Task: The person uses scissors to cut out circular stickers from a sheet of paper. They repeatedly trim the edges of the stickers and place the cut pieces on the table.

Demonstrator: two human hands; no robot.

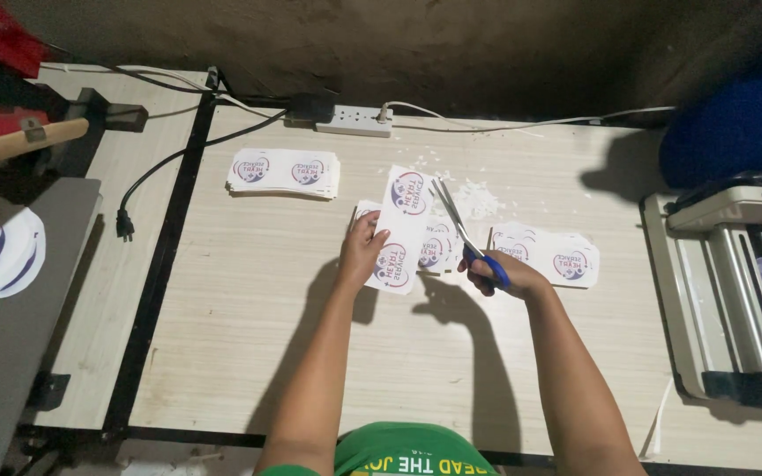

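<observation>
The sheet [401, 231] stands up off the table [249, 335], its left edge pinched in the left hand [362, 250], fingers [372, 236] curled around it. The right hand [506, 275] grips the scissors [462, 231] by blue handles, fingers through the loops; the blades spread open just right of the sheet. Cut stickers [550, 254] lie beside that hand.

Pale wood-grain table [249, 353] w/ black frame, dark rough wall [416, 44] behind; dim light, hard shadows.

Dim room, light from above ahead, hard arm shadows, slight softness, edges dark
</observation>
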